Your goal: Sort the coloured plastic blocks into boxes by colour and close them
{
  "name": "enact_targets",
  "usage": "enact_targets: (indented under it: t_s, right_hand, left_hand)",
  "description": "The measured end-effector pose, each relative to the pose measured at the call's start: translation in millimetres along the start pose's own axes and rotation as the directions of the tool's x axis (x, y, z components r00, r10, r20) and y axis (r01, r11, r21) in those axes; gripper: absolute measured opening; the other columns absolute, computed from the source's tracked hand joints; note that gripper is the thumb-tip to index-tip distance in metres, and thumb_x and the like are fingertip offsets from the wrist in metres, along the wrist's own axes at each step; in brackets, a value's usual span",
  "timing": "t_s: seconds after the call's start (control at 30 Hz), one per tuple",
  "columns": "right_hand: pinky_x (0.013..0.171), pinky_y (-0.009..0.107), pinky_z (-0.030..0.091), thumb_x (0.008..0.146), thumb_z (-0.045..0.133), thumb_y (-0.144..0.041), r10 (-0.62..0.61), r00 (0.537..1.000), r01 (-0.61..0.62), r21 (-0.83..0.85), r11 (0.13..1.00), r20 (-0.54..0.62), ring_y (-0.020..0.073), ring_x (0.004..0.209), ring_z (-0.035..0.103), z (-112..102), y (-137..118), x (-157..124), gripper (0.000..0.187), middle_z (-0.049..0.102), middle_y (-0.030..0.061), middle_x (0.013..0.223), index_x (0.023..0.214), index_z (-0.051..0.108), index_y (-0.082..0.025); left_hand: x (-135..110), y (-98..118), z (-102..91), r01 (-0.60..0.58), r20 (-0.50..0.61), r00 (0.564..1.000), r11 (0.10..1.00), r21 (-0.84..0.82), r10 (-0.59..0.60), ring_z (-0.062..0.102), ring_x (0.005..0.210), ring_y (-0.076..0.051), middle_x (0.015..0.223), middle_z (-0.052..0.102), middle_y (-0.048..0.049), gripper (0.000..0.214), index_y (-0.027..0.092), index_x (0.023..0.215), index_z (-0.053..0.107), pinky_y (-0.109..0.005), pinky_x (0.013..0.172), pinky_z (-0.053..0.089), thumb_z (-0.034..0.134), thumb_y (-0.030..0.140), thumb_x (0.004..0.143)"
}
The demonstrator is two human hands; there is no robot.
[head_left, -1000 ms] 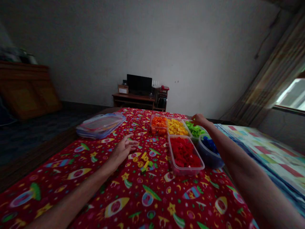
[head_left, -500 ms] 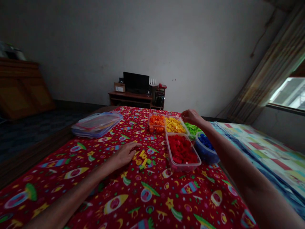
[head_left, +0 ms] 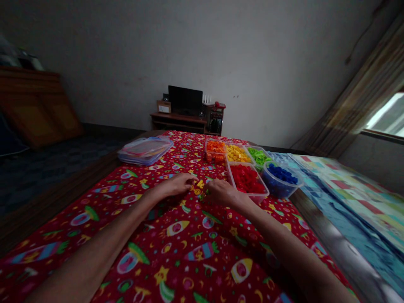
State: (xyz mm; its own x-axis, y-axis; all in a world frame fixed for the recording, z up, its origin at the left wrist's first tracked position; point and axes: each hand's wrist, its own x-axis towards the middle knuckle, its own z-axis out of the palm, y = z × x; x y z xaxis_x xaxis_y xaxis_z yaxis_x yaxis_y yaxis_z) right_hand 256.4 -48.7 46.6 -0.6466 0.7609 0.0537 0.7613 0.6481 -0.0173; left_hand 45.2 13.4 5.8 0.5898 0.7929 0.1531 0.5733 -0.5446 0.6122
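Both my hands rest on a red patterned tablecloth (head_left: 189, 248), around a small cluster of yellow and green bricks (head_left: 200, 185). My left hand (head_left: 176, 185) lies palm down with its fingers curled against the bricks' left side. My right hand (head_left: 219, 191) is on their right side, fingers bent over them. What either hand grips is hidden. Just beyond stand clear tubs of red bricks (head_left: 248, 180), orange bricks (head_left: 215, 149), yellow bricks (head_left: 236, 154), green bricks (head_left: 259, 155) and a round tub of blue bricks (head_left: 282, 176).
A stack of clear lids (head_left: 145, 149) lies at the table's far left. A bed with a checked cover (head_left: 356, 198) runs along the right. A low desk with a monitor (head_left: 185, 101) stands against the back wall; a wooden cabinet (head_left: 34, 109) is at left.
My right hand has come back from the green tub to the loose bricks in front of the red tub. My left hand has settled onto the cloth beside them. The view has shifted.
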Motion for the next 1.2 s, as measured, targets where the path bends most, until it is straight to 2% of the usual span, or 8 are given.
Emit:
enact_targets:
  t_s: [0.13, 0.47, 0.63, 0.77, 0.9, 1.0, 1.07, 1.2]
  right_hand:
    - [0.074, 0.027, 0.043, 0.086, 0.053, -0.019, 0.024, 0.997, -0.026, -0.032, 0.999, -0.07, 0.0179, 0.086, 0.058, 17, 0, -6, 0.027, 0.063, 0.0112, 0.1, 0.112, 0.059, -0.016]
    - [0.065, 0.025, 0.037, 0.086, 0.052, -0.017, -0.015, 0.957, 0.025, 0.028, 0.999, -0.29, 0.0134, 0.071, 0.05, 32, 15, -7, 0.01, 0.061, 0.0065, 0.082, 0.092, 0.059, -0.013]
    - [0.057, 0.024, 0.029, 0.085, 0.056, -0.029, -0.023, 0.974, 0.046, 0.096, 0.994, -0.224, 0.0121, 0.063, 0.046, 24, -7, -6, 0.016, 0.06, 0.0045, 0.076, 0.093, 0.06, -0.015]
    - [0.055, 0.024, 0.028, 0.084, 0.054, -0.023, -0.027, 0.992, 0.044, 0.128, 0.991, -0.127, 0.0106, 0.057, 0.043, 25, -20, -5, 0.013, 0.059, 0.0047, 0.069, 0.08, 0.062, -0.014]
    - [0.055, 0.022, 0.03, 0.081, 0.054, -0.016, -0.058, 0.991, 0.097, 0.345, 0.934, -0.119, 0.0094, 0.057, 0.045, 17, -12, -3, 0.012, 0.06, 0.004, 0.066, 0.077, 0.065, -0.012]
    - [0.056, 0.02, 0.032, 0.078, 0.054, -0.012, -0.004, 0.996, 0.056, 0.563, 0.825, -0.093, 0.0085, 0.057, 0.048, 13, -3, 1, 0.013, 0.061, 0.0007, 0.063, 0.077, 0.067, -0.013]
    - [0.053, 0.019, 0.033, 0.078, 0.055, -0.016, 0.068, 0.998, -0.035, 0.735, 0.677, -0.014, 0.008, 0.054, 0.048, 12, 2, 3, 0.012, 0.059, -0.0013, 0.061, 0.076, 0.067, -0.013]
    - [0.05, 0.016, 0.038, 0.079, 0.061, -0.033, 0.125, 0.977, -0.186, 0.975, 0.125, 0.17, 0.0062, 0.054, 0.05, 12, 3, 5, 0.019, 0.06, -0.0015, 0.066, 0.078, 0.064, -0.014]
  left_hand:
    - [0, 2, -0.1, 0.038, 0.035, 0.999, 0.999, 0.022, -0.039, 0.055, 0.06, -0.014, 0.067, 0.064, 0.0008, 0.027, 0.017, 0.091, 0.068, -0.021, 0.057, 0.039, 0.054, 0.019, 0.068]
    - [-1, -11, 1.5, 0.141, -0.143, 0.978, 0.985, -0.1, -0.154, 0.06, 0.072, -0.018, 0.082, 0.068, -0.0056, 0.035, 0.013, 0.094, 0.068, -0.025, 0.063, 0.046, 0.052, 0.036, 0.072]
    - [-7, -20, -0.4, 0.202, -0.11, 0.959, 0.9, -0.387, -0.263, 0.061, 0.064, -0.017, 0.077, 0.068, -0.0046, 0.039, 0.013, 0.097, 0.065, -0.028, 0.062, 0.049, 0.052, 0.039, 0.071]
    - [-8, -18, -1.2, 0.192, -0.135, 0.954, 0.89, -0.413, -0.268, 0.064, 0.068, -0.017, 0.081, 0.069, -0.005, 0.038, 0.013, 0.096, 0.065, -0.029, 0.065, 0.051, 0.053, 0.038, 0.07]
    - [-8, -17, -0.4, 0.195, -0.133, 0.954, 0.893, -0.406, -0.269, 0.064, 0.07, -0.018, 0.083, 0.069, -0.006, 0.039, 0.012, 0.096, 0.065, -0.029, 0.065, 0.051, 0.053, 0.039, 0.069]
    - [-8, -18, -0.1, 0.194, -0.13, 0.957, 0.903, -0.384, -0.261, 0.063, 0.068, -0.017, 0.083, 0.069, -0.0062, 0.039, 0.012, 0.096, 0.065, -0.03, 0.064, 0.051, 0.052, 0.038, 0.07]
    - [-7, -20, 0.0, 0.188, -0.133, 0.959, 0.911, -0.366, -0.251, 0.063, 0.066, -0.017, 0.083, 0.069, -0.0064, 0.04, 0.012, 0.096, 0.065, -0.03, 0.064, 0.05, 0.052, 0.038, 0.07]
    - [-6, -23, 1.1, 0.163, -0.145, 0.963, 0.918, -0.362, -0.229, 0.063, 0.066, -0.018, 0.083, 0.068, -0.0073, 0.04, 0.011, 0.095, 0.065, -0.03, 0.064, 0.051, 0.051, 0.039, 0.069]
